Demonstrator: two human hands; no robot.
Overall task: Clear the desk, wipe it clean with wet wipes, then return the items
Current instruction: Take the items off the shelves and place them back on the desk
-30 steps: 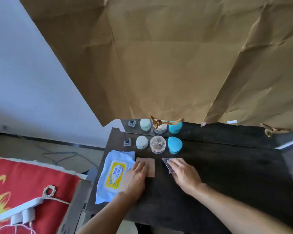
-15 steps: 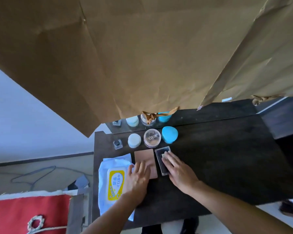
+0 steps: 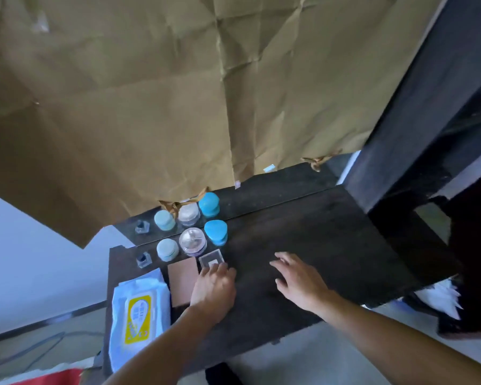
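On the dark desk (image 3: 331, 245), a wet-wipes pack (image 3: 138, 312), white with a yellow label, lies at the left edge. Right of it lies a flat pink case (image 3: 182, 282). Beyond that sit a small clear square case (image 3: 210, 259), a dark ink bottle (image 3: 143, 259), a pale round jar (image 3: 167, 249), a clear round jar (image 3: 192, 241) and a blue jar (image 3: 216, 232). My left hand (image 3: 213, 290) rests flat, fingertips on the clear square case and beside the pink case. My right hand (image 3: 300, 282) hovers, fingers spread, over bare desk.
A mirror strip behind the jars repeats them. Crumpled brown paper (image 3: 178, 93) hangs over the back of the desk. A dark upright panel (image 3: 428, 120) stands at the right. Red cloth (image 3: 64, 377) and a cable lie on the floor at the left.
My right hand has left the clear square case and moved right over bare desk. My left hand has shifted right from the pink case onto the square case. The camera has swung right.
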